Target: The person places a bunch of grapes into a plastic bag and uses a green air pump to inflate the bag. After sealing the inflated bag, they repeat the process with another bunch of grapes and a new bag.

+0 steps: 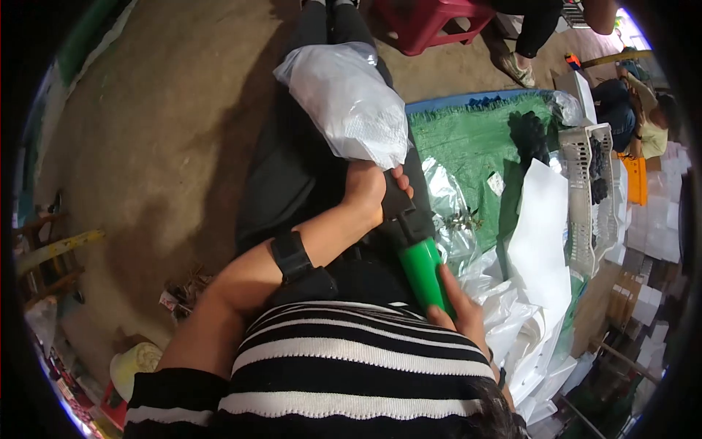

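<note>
A green cylinder (423,272) lies at a slant before my waist, joined by a narrow dark neck to a flat black part (397,197). Fingers of my left hand (368,189) are closed round the black part, right below the gathered end of a white plastic bag (344,99). The bag looks full and rests along my legs; what is in it is hidden. My right hand (464,306) grips the lower end of the green cylinder, thumb and fingers on either side of it.
To the right lie a green tarp (468,139), clear plastic and white sheets (540,241) beside a white crate (583,197). A red stool (431,25) stands ahead. Another person (636,117) is at the far right; a foot (518,69) shows near the stool.
</note>
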Demonstrator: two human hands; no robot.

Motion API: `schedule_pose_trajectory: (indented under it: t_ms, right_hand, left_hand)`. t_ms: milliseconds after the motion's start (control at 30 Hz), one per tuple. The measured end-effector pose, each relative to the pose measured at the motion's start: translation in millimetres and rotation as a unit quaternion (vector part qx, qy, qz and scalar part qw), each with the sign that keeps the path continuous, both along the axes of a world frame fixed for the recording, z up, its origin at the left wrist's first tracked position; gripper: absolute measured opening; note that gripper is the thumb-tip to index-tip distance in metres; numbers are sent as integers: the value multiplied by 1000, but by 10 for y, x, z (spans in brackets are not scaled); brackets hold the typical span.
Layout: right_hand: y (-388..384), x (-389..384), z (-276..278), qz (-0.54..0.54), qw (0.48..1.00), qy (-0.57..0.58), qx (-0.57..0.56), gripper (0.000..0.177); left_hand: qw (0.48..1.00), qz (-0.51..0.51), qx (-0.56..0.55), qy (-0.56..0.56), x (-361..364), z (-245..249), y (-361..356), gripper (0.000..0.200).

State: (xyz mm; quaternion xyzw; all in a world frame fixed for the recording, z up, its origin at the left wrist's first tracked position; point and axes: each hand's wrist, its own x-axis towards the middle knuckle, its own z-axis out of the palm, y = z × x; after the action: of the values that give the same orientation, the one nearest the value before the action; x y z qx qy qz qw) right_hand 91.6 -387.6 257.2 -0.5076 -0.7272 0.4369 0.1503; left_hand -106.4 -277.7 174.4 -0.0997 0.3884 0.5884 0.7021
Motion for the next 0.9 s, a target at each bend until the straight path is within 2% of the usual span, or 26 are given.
schedule_pose_trajectory:
  t_ms: [67, 133, 267, 300, 333, 400, 500, 567, 600, 733, 800, 833, 900]
  right_hand:
    - [-52, 99, 45, -9, 999, -31, -15, 54]
    - [52, -74, 59, -20, 999, 1, -27, 54]
    - [195, -296, 22, -10, 999, -18, -46, 54]
    - [118, -176, 88, -18, 994, -25, -105, 54]
    - [33, -1, 5, 21, 1000, 13, -3, 55]
    - [-114, 111, 22, -3, 1000, -2, -12, 55]
    - [163, -217, 46, -9, 1000, 2, -30, 53]
    - [244, -342, -41, -9, 999, -7, -35, 53]
    - [262, -350, -57, -3, 1000, -7, -29, 53]
    - [-31, 60, -13, 9, 999, 31, 16, 53]
    - [-71, 36, 58, -16, 1000, -5, -10, 53]
    - [4, -14, 94, -47, 994, 1, -99, 53]
    - [215, -288, -20, -27, 998, 3, -53, 53]
  left_hand:
    - [1000, -5, -19, -12, 67, -25, 6, 18]
    - [1000, -7, 7, 24, 84, -134, -27, 17]
    - [999, 8, 24, 46, -55, -108, -4, 16]
    - [1000, 5, 12, 26, -47, -103, -14, 17]
    - [1000, 0, 1, 5, -27, -101, -22, 17]
    - [1000, -5, 4, 4, 10, -93, -10, 18]
    - [1000, 7, -8, 21, -15, -107, -9, 20]
    - [999, 4, 33, 43, -66, -132, 20, 19]
    - [999, 36, 14, 17, -76, -108, 2, 17]
    - [1000, -7, -8, 3, 0, -50, 11, 18]
    - [1000, -10, -14, 18, 23, -70, -6, 19]
    - [1000, -17, -8, 19, 29, -80, -4, 19]
    - [1000, -14, 11, 14, 19, -93, 2, 18]
